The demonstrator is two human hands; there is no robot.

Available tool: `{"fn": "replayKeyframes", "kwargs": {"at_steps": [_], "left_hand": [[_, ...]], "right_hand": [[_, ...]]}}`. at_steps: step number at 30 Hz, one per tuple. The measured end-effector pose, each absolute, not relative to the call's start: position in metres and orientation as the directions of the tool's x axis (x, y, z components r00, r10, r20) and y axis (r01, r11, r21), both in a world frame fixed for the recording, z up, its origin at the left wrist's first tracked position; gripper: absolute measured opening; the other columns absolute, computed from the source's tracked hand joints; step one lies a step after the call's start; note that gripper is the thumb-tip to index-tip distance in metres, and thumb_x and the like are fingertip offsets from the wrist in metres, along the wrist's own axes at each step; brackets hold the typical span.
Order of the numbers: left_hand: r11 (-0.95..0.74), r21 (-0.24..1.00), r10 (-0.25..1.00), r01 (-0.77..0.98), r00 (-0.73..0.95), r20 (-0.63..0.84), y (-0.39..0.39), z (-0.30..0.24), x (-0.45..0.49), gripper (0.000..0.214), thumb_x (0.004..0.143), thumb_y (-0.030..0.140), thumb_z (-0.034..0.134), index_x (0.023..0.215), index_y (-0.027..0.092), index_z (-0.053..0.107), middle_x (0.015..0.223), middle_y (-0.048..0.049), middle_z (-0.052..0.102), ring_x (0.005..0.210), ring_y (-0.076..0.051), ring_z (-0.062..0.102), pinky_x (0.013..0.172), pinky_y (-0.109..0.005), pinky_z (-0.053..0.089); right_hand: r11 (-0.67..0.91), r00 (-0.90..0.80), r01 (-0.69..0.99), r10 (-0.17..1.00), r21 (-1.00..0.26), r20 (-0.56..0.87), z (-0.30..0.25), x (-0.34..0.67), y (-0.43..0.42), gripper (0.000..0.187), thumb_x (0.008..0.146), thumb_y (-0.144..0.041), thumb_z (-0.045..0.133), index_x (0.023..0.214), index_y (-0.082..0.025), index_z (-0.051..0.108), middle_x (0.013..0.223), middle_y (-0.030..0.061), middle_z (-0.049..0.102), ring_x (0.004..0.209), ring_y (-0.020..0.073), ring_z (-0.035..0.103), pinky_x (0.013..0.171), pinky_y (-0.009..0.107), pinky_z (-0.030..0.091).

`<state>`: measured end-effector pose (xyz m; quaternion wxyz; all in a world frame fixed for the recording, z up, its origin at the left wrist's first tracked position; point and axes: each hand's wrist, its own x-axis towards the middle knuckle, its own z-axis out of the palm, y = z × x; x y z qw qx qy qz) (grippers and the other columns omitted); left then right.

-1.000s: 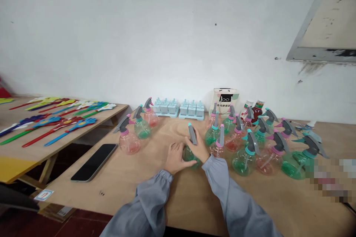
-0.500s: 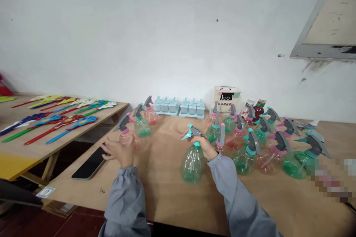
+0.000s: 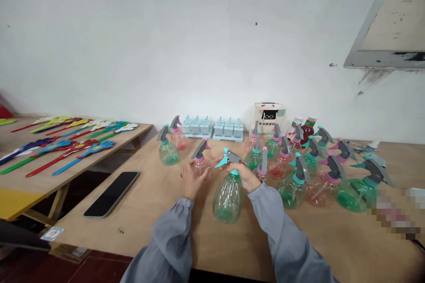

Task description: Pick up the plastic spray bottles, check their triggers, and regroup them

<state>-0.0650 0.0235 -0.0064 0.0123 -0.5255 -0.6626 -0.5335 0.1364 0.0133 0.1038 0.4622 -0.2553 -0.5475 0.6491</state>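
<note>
My right hand (image 3: 244,176) is closed around the neck and trigger head of a clear green spray bottle (image 3: 227,199) with a teal nozzle and collar. That bottle hangs upright in front of me. Just left of it, my left hand (image 3: 194,181) has its fingers wrapped round the body of a pink spray bottle (image 3: 199,164), whose grey head and pink nozzle rise above the hand. Behind to the left stand another green spray bottle (image 3: 169,154) and another pink spray bottle (image 3: 178,140). To the right is a group of several green and pink spray bottles (image 3: 291,191).
A phone (image 3: 112,194) lies left on the wooden table (image 3: 146,225). Light-blue ice-pop moulds (image 3: 228,131), a paper bag (image 3: 268,128) and red sauce bottles (image 3: 308,129) stand by the wall. Colourful hand-shaped sticks (image 3: 71,154) cover the left table.
My left hand has moved right with the pink spray bottle, bringing it from near the phone to beside the green one. My right hand has barely moved.
</note>
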Motion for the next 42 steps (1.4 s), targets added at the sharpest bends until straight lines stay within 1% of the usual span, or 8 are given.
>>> {"fn": "replayKeyframes", "kwargs": {"at_steps": [3, 7, 13, 19, 24, 29, 35, 42], "left_hand": [[-0.118, 0.681, 0.716, 0.723, -0.414, 0.563, 0.023, -0.01, -0.06, 0.062, 0.074, 0.058, 0.067, 0.12, 0.019, 0.054, 0.111, -0.0126, 0.066, 0.11, -0.032, 0.064, 0.097, -0.049, 0.048], [-0.094, 0.633, 0.721, 0.768, -0.386, 0.576, 0.021, -0.009, -0.063, 0.063, 0.077, 0.057, 0.065, 0.125, 0.018, 0.053, 0.115, -0.0141, 0.067, 0.114, -0.032, 0.063, 0.099, -0.05, 0.047], [-0.061, 0.603, 0.719, 0.795, -0.384, 0.579, 0.02, -0.008, -0.061, 0.063, 0.08, 0.056, 0.063, 0.129, 0.017, 0.052, 0.121, -0.0159, 0.067, 0.114, -0.033, 0.063, 0.098, -0.049, 0.046], [-0.04, 0.573, 0.715, 0.818, -0.378, 0.589, 0.02, -0.008, -0.062, 0.067, 0.079, 0.06, 0.062, 0.129, 0.015, 0.054, 0.12, -0.0178, 0.068, 0.112, -0.034, 0.064, 0.097, -0.049, 0.046], [-0.043, 0.577, 0.706, 0.816, -0.384, 0.595, 0.021, -0.009, -0.063, 0.066, 0.079, 0.06, 0.061, 0.127, 0.015, 0.055, 0.121, -0.0177, 0.068, 0.11, -0.034, 0.065, 0.095, -0.048, 0.046], [0.008, 0.558, 0.707, 0.83, -0.399, 0.583, 0.021, -0.008, -0.061, 0.063, 0.081, 0.059, 0.061, 0.127, 0.016, 0.057, 0.119, -0.017, 0.068, 0.111, -0.033, 0.064, 0.098, -0.048, 0.044], [-0.03, 0.533, 0.71, 0.846, -0.357, 0.607, 0.021, -0.009, -0.064, 0.064, 0.081, 0.058, 0.061, 0.127, 0.013, 0.056, 0.116, -0.019, 0.068, 0.109, -0.034, 0.065, 0.094, -0.046, 0.047], [-0.01, 0.559, 0.713, 0.829, -0.386, 0.586, 0.022, -0.01, -0.064, 0.064, 0.08, 0.059, 0.061, 0.126, 0.015, 0.056, 0.112, -0.0163, 0.069, 0.11, -0.033, 0.065, 0.098, -0.048, 0.045]], "right_hand": [[0.022, -0.407, -0.365, 0.896, -0.931, 0.181, 0.098, 0.136, 0.017, 0.021, 0.052, -0.026, 0.056, 0.069, -0.021, 0.069, 0.071, 0.003, 0.071, 0.081, 0.0228, 0.066, 0.077, 0.033, 0.048], [0.011, -0.405, -0.355, 0.899, -0.935, 0.164, 0.101, 0.137, 0.016, 0.021, 0.052, -0.028, 0.055, 0.068, -0.021, 0.067, 0.071, 0.0041, 0.07, 0.079, 0.0227, 0.065, 0.07, 0.033, 0.047], [-0.049, -0.505, -0.33, 0.853, -0.943, 0.132, 0.108, 0.134, 0.01, 0.023, 0.049, -0.028, 0.057, 0.068, -0.021, 0.067, 0.069, 0.0037, 0.07, 0.075, 0.0227, 0.065, 0.066, 0.032, 0.047], [-0.067, -0.421, -0.402, 0.899, -0.913, 0.119, 0.104, 0.129, 0.01, 0.03, 0.047, -0.029, 0.052, 0.071, -0.021, 0.068, 0.072, 0.0052, 0.072, 0.072, 0.022, 0.064, 0.06, 0.03, 0.044], [-0.062, -0.472, -0.312, 0.876, -0.948, 0.099, 0.104, 0.128, 0.007, 0.026, 0.049, -0.028, 0.056, 0.07, -0.021, 0.069, 0.075, 0.0056, 0.074, 0.074, 0.023, 0.066, 0.065, 0.032, 0.048], [0.048, -0.369, -0.378, 0.908, -0.925, 0.198, 0.107, 0.128, 0.006, 0.031, 0.051, -0.031, 0.054, 0.075, -0.021, 0.071, 0.076, 0.0058, 0.074, 0.08, 0.0255, 0.068, 0.069, 0.035, 0.05], [0.048, -0.429, -0.338, 0.881, -0.94, 0.2, 0.111, 0.126, 0.002, 0.03, 0.051, -0.029, 0.056, 0.075, -0.022, 0.071, 0.075, 0.0048, 0.074, 0.085, 0.0266, 0.068, 0.075, 0.036, 0.051], [0.102, -0.359, -0.34, 0.905, -0.935, 0.229, 0.111, 0.128, 0.003, 0.028, 0.052, -0.032, 0.055, 0.074, -0.022, 0.069, 0.077, 0.0052, 0.073, 0.086, 0.0268, 0.068, 0.079, 0.037, 0.051]]}}
